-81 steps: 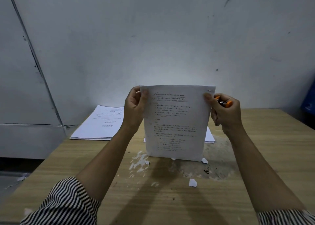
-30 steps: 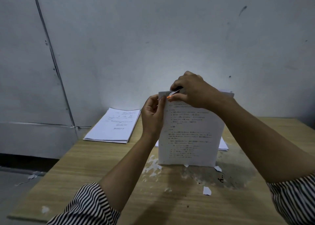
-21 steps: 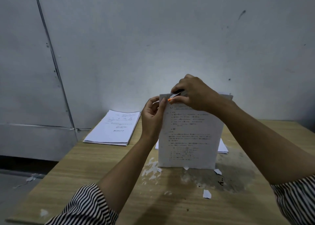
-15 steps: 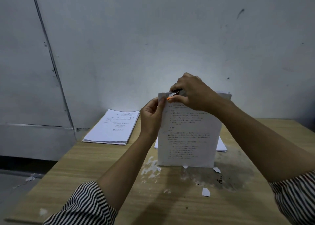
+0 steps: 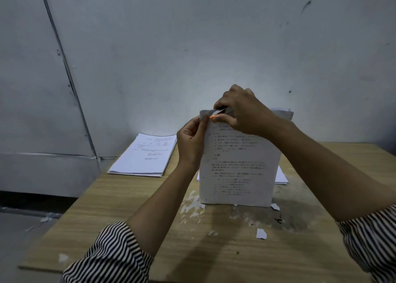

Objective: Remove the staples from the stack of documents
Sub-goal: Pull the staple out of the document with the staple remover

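Note:
A stapled printed document (image 5: pixel 240 167) stands upright on its bottom edge on the wooden table (image 5: pixel 132 207). My left hand (image 5: pixel 191 142) pinches its left edge just below the top left corner, which is bent forward. My right hand (image 5: pixel 242 111) reaches over the top edge and grips a small orange-and-metal staple remover (image 5: pixel 216 113), its tip against that corner. The staple itself is too small to make out.
A stack of printed documents (image 5: pixel 145 156) lies flat at the table's far left. More sheets (image 5: pixel 280 175) lie behind the upright document. Torn paper scraps (image 5: pixel 261 233) dot the stained tabletop. A grey wall rises close behind; the table's left edge drops to the floor.
2.7 s ago both hands held the document by its top corners. My right hand then crossed to the top left corner with the tool and has stayed there, barely moving.

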